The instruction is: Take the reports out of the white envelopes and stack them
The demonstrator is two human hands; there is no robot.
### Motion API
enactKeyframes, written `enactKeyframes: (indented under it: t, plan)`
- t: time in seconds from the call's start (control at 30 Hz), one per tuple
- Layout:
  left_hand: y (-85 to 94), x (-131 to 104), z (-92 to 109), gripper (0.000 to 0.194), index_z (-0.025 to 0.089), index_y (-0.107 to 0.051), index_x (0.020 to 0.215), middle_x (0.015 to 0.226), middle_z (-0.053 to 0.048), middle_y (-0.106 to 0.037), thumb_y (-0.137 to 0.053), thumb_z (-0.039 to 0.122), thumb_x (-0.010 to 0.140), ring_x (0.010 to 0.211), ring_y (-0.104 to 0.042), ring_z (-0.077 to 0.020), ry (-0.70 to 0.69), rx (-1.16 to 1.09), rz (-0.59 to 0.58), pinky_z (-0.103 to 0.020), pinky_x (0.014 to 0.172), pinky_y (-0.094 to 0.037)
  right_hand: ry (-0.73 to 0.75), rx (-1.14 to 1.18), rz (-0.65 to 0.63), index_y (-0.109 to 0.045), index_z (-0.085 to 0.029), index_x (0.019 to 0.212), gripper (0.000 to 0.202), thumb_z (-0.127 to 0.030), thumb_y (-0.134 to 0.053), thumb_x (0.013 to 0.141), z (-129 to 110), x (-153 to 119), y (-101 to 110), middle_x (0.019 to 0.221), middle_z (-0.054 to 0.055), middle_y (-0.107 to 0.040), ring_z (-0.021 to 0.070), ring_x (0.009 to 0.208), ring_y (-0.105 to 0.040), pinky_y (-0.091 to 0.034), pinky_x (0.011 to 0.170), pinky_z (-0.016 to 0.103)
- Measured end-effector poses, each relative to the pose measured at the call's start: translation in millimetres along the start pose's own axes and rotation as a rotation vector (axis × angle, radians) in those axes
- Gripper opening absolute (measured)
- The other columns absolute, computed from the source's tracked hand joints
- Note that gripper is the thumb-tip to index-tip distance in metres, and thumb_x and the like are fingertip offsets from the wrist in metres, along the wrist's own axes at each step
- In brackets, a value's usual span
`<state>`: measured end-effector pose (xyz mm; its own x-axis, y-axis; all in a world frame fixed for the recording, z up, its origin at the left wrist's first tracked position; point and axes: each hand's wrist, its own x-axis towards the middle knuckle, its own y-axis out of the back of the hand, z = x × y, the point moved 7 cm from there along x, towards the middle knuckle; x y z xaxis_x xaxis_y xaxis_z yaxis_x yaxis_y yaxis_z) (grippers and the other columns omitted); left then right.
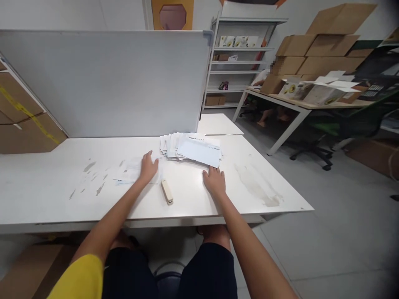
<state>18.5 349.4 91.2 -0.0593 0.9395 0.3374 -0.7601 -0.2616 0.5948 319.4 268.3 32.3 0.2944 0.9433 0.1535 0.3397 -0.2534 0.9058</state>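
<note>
My left hand [149, 167] rests over a few loose paper sheets [130, 167], its thumb and fingers apart. Flat on the table lies my right hand [215, 181], fingers stretched out, the tips at the near edge of a fanned pile of printed papers [199, 151]. Whether those fingertips touch the top sheet, I cannot tell. A cream-coloured stapler [167, 192] lies between my two hands, apart from both.
Behind the papers a whiteboard [131, 83] stands upright on the white table [193, 199]. Cardboard boxes [28, 120] are at its left. To the right are metal shelves [240, 72], a second table [289, 101] with boxes, and an office chair [327, 145]. A person sits behind it.
</note>
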Motion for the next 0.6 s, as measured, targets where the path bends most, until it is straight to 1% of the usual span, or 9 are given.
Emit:
enactKeyframes:
  t: [0.03, 0.1, 0.17, 0.23, 0.3, 0.37, 0.47, 0.53, 0.6]
  plan:
    - [15.2, -11, -16, 0.057, 0.009, -0.042, 0.138, 0.143, -0.021, -0.042, -0.05, 0.029, 0.086, 0.135, -0.035, -0.0336, -0.035, 0.146, -0.022, -0.045, 0.112, -0.022, 0.0, -0.002, 0.001, -0.047, -0.005, 0.133, 0.054, -0.038, -0.025, 0.096, 0, 0, -1, 0.141, 0.018, -0.049, 0.0311, 0.138, -0.03, -0.015, 0.113, 0.046]
    - [36.2, -35, -44, 0.063, 0.013, -0.041, 0.141, 0.151, -0.018, -0.034, -0.051, 0.04, 0.085, 0.143, -0.019, -0.0377, -0.085, 0.375, -0.136, -0.052, 0.114, -0.013, 0.006, -0.018, 0.005, -0.047, -0.005, 0.132, 0.054, -0.038, -0.026, 0.096, 1, -1, -2, 0.14, 0.019, -0.049, 0.0317, 0.137, -0.032, -0.016, 0.112, 0.046]
    - [45.1, -63, -66, 0.066, 0.014, -0.039, 0.144, 0.155, -0.015, -0.029, -0.045, 0.047, 0.087, 0.144, -0.014, -0.0392, -0.09, 0.534, -0.319, -0.056, 0.114, -0.01, 0.013, -0.051, 0.007, -0.047, -0.004, 0.132, 0.053, -0.038, -0.028, 0.095, 1, -2, -2, 0.14, 0.02, -0.049, 0.0323, 0.136, -0.032, -0.016, 0.112, 0.047]
    - [53.2, -91, -75, 0.071, 0.012, -0.033, 0.147, 0.157, -0.015, -0.023, -0.038, 0.052, 0.089, 0.145, -0.012, -0.0394, -0.086, 0.649, -0.41, -0.056, 0.113, -0.01, 0.017, -0.076, -0.005, -0.046, -0.004, 0.131, 0.052, -0.037, -0.028, 0.095, 3, -2, -3, 0.14, 0.021, -0.049, 0.0323, 0.136, -0.032, -0.016, 0.111, 0.047]
    - [61.5, -120, -73, 0.076, 0.01, -0.028, 0.149, 0.157, -0.015, -0.02, -0.034, 0.056, 0.089, 0.145, -0.012, -0.039, -0.106, 0.737, -0.426, -0.055, 0.113, -0.013, 0.014, -0.081, -0.022, -0.046, -0.005, 0.131, 0.052, -0.037, -0.028, 0.095, 5, -2, -5, 0.139, 0.021, -0.05, 0.032, 0.136, -0.033, -0.017, 0.111, 0.047]
    - [69.9, -150, -65, 0.079, 0.01, -0.028, 0.149, 0.157, -0.015, -0.022, -0.035, 0.06, 0.088, 0.144, -0.015, -0.039, -0.153, 0.801, -0.416, -0.054, 0.113, -0.016, 0.015, -0.073, -0.029, -0.046, -0.005, 0.131, 0.052, -0.038, -0.026, 0.095, 7, -3, -6, 0.138, 0.02, -0.05, 0.0321, 0.135, -0.033, -0.018, 0.111, 0.047]
    - [85.2, -188, -50, 0.077, 0.009, -0.035, 0.147, 0.153, -0.017, -0.032, -0.043, 0.057, 0.087, 0.14, -0.024, -0.0421, -0.248, 0.874, -0.321, -0.056, 0.109, -0.022, 0.022, -0.065, -0.021, -0.048, -0.005, 0.128, 0.051, -0.037, -0.028, 0.094, 6, -5, -6, 0.137, 0.021, -0.051, 0.0328, 0.134, -0.034, -0.018, 0.111, 0.048]
    - [94.3, -206, -43, 0.064, 0.01, -0.042, 0.143, 0.149, -0.017, -0.04, -0.045, 0.043, 0.089, 0.134, -0.035, -0.0429, -0.312, 0.906, -0.249, -0.055, 0.102, -0.031, 0.028, -0.054, -0.007, -0.05, -0.005, 0.126, 0.05, -0.036, -0.03, 0.093, 5, -5, -4, 0.135, 0.022, -0.052, 0.033, 0.133, -0.036, -0.019, 0.11, 0.048]
    - [101.2, -217, -37, 0.051, 0.013, -0.05, 0.138, 0.142, -0.015, -0.05, -0.044, 0.023, 0.088, 0.122, -0.048, -0.0388, -0.379, 0.9, -0.199, -0.049, 0.093, -0.039, 0.029, -0.015, 0.014, -0.053, -0.004, 0.123, 0.049, -0.035, -0.033, 0.091, 3, -3, 1, 0.132, 0.023, -0.054, 0.0334, 0.131, -0.037, -0.019, 0.11, 0.049]
